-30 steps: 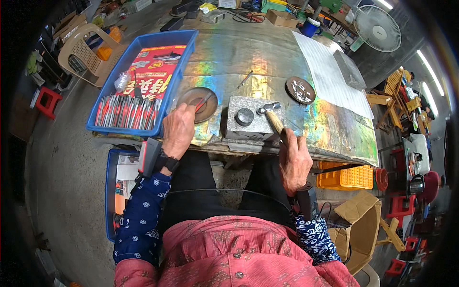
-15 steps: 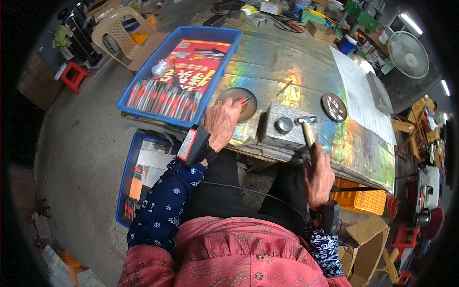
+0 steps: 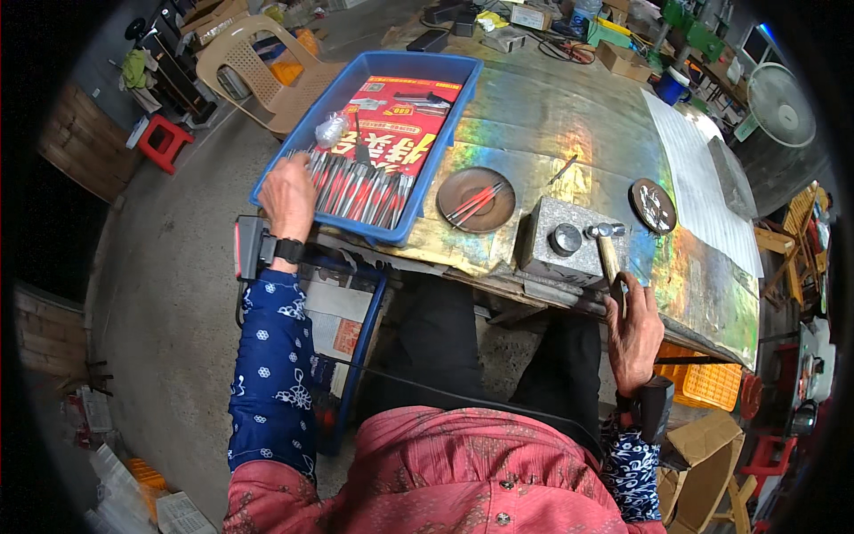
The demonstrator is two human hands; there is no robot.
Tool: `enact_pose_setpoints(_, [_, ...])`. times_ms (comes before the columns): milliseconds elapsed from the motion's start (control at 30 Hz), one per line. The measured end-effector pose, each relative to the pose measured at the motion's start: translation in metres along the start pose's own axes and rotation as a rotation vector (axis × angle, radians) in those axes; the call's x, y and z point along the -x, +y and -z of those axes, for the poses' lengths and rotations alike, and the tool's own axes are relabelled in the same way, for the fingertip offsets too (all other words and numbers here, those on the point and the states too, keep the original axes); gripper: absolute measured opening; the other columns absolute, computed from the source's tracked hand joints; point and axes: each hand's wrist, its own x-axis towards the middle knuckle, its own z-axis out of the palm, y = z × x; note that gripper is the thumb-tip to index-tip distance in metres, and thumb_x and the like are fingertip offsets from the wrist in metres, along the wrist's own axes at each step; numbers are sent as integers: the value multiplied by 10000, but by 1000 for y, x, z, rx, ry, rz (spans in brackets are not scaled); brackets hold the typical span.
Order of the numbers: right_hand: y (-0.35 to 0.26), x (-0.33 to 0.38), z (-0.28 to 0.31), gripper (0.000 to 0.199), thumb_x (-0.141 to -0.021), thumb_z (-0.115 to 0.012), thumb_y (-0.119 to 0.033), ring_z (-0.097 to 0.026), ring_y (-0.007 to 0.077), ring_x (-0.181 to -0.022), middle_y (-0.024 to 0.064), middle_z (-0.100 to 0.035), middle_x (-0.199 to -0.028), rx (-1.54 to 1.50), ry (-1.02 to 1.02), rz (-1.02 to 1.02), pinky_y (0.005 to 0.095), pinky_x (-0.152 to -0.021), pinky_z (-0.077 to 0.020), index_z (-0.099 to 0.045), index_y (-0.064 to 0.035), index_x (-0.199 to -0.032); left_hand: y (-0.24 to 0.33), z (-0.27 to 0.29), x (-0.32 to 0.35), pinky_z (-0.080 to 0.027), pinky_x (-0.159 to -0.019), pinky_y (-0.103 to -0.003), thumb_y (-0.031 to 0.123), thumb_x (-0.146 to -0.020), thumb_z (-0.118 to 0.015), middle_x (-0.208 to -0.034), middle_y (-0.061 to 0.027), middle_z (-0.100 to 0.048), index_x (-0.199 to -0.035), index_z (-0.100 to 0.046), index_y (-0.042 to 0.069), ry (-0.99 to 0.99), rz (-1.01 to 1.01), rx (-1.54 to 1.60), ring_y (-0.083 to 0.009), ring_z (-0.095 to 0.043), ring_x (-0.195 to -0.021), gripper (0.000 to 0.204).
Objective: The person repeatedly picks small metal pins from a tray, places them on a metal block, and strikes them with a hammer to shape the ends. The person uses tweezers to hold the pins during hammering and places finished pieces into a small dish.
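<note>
My left hand (image 3: 289, 198) is over the near left corner of a blue tray (image 3: 363, 232). Its fingers are bent down at the end of a row of slim red and silver tools (image 3: 356, 191), possibly tweezers; what they pinch is hidden. Several similar red pieces (image 3: 476, 204) lie in a round brown dish (image 3: 455, 180) right of the tray. My right hand (image 3: 636, 334) is closed round the handle of a hammer (image 3: 608, 254), whose head rests at the top of a grey metal block (image 3: 569, 222). A short dark round piece (image 3: 565, 238) stands on that block.
A second dish (image 3: 653, 206) with small bright bits sits right of the block, near a white sheet (image 3: 694, 169). A thin dark rod (image 3: 563, 169) lies behind the block. Below the table edge are another blue tray (image 3: 365, 334) and a yellow crate (image 3: 712, 383).
My left hand has moved left from the dish to the tray's corner. The red pieces in the dish are now out of its fingers. My right hand still holds the hammer at the block.
</note>
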Motion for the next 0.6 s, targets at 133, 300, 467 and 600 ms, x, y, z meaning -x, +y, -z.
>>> enact_pose_setpoints(133, [-1,-2,2,389,-886,-642,-177,-594,426,-857,197,-547,-1017,-2,-39,-41,469,-686,-489,-537,-80,-1248,-30,-5,-5,-528,-707,-509,109,-844,-581,-918,-205,-670,-964,-696,61,-71,70,-162,-413,-661,-852,173])
enact_pose_setpoints(300, [-4,-3,1,387,-887,-641,-174,-593,425,-861,201,-546,-1017,39,-34,-18,469,-696,-489,-533,-78,-1246,-40,-16,-9,-531,-697,-520,158,-872,-529,-854,-236,-676,-832,-693,16,-148,107,-252,-429,-671,-825,220])
enact_pose_setpoints(467, [-6,-6,3,376,-887,-642,-186,-592,423,-857,202,-552,-1005,16,-58,-50,464,-704,-488,-545,-71,-1231,-40,-18,-6,-532,-705,-517,141,-858,-530,-860,-239,-673,-840,-694,29,-149,111,-213,-436,-665,-834,199])
enact_pose_setpoints(600, [-5,-9,6,361,-885,-643,-191,-592,419,-849,198,-566,-976,-4,-89,-84,458,-703,-484,-555,-67,-1213,-41,-20,-5,-532,-716,-515,173,-841,-563,-864,-239,-671,-851,-707,74,-100,121,-226,-424,-664,-834,175])
